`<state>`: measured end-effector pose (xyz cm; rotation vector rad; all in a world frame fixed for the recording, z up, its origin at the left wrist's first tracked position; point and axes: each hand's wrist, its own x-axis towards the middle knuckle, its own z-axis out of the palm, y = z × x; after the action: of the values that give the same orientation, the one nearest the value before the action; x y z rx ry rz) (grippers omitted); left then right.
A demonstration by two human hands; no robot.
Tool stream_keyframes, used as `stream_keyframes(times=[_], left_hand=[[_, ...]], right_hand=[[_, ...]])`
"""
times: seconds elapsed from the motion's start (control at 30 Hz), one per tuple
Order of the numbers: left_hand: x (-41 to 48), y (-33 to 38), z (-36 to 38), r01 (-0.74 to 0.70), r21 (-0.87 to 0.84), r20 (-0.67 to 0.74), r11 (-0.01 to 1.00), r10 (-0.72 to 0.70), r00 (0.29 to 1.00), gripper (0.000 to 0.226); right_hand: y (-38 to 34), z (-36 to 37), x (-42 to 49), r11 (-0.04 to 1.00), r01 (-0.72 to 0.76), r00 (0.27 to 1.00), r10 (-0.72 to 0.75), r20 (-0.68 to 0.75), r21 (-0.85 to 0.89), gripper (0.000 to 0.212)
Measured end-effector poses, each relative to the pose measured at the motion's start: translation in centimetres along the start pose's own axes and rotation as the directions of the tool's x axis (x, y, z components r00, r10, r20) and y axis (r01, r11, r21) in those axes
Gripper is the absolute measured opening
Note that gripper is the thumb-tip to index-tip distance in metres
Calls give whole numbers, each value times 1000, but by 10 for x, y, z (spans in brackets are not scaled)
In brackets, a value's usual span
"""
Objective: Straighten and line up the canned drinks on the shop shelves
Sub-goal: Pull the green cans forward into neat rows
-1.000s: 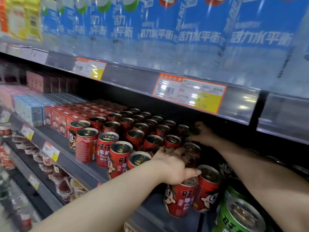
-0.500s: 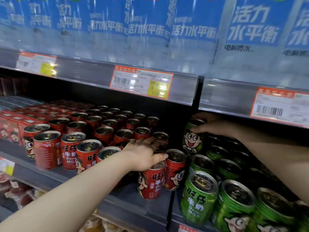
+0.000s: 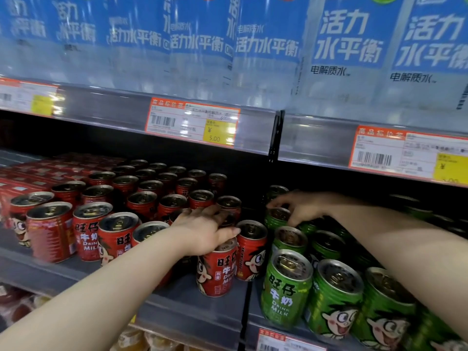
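Left: red milk cans (image 3: 83, 231) stand upright in rows on the grey shelf (image 3: 177, 302), their labels facing various ways. Centre: your left hand (image 3: 202, 233) lies palm down on the lid of the front red can (image 3: 217, 272), fingers loosely stretched over the can behind and thumb pointing at the neighbouring red can (image 3: 252, 245), which touches the first. Above, an orange-edged price label (image 3: 192, 122) sits on the upper rail beneath electrolyte water bottles (image 3: 266, 46). Right of the black divider (image 3: 244, 312), your right hand (image 3: 301, 209) arches over a rear green can (image 3: 277, 216), fingertips and thumb curled round its top rim. Far right: green milk cans (image 3: 286, 290) crowd the shelf front; whether they lean, you cannot tell
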<state>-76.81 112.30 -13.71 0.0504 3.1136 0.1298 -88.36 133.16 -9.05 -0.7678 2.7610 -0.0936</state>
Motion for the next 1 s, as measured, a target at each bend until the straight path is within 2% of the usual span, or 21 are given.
stream_keyframes(times=[0.13, 0.2, 0.23, 0.3, 0.37, 0.43, 0.47, 0.57, 0.6, 0.67, 0.73, 0.87, 1.0], left_hand=[[1, -1, 0, 9, -11, -1, 1000, -9, 1000, 66], [-1, 0, -3, 19, -65, 9, 998, -18, 1000, 66], [-1, 0, -6, 43, -146, 16, 988, -41, 999, 66], [1, 4, -12, 115, -295, -5, 949, -121, 993, 65], [6, 15, -17, 109, -238, -112, 965, -138, 984, 61], [12, 35, -21, 38, -176, -193, 984, -72, 979, 58], [15, 47, -23, 5, -183, -178, 983, -38, 983, 59], [31, 80, -22, -73, -185, -97, 980, 55, 994, 66], [36, 90, -21, -96, -178, -73, 979, 85, 994, 68], [44, 107, -19, -120, -182, -17, 976, 119, 993, 73], [49, 122, -16, -132, -191, 37, 973, 141, 989, 75], [54, 134, -7, -128, -141, 79, 982, 140, 987, 81], [58, 139, -4, -98, -66, 124, 993, 105, 987, 89]], right_hand=[[-5, 0, -1, 996, 14, 1000, -14, 2, -86, 75], [-3, -1, -8, 997, 34, 999, -36, -38, -67, 77], [-1, -4, -14, 998, 58, 994, -60, -93, -21, 75], [6, -16, -30, 988, 127, 952, -97, -290, 87, 63], [17, -26, -49, 970, 175, 876, -75, -477, 170, 47], [30, -31, -73, 964, 172, 825, -28, -565, 204, 40], [37, -31, -85, 965, 158, 816, -9, -578, 208, 42], [65, -29, -115, 983, 93, 835, 11, -549, 160, 58], [73, -28, -122, 991, 36, 861, 35, -507, 131, 62], [88, -24, -130, 982, -141, 902, 180, -393, 128, 68], [97, -20, -135, 954, -238, 889, 289, -355, 182, 67], [120, -18, -147, 921, -248, 838, 360, -410, 301, 74], [149, -21, -165, 842, -371, 782, 511, -357, 391, 71]])
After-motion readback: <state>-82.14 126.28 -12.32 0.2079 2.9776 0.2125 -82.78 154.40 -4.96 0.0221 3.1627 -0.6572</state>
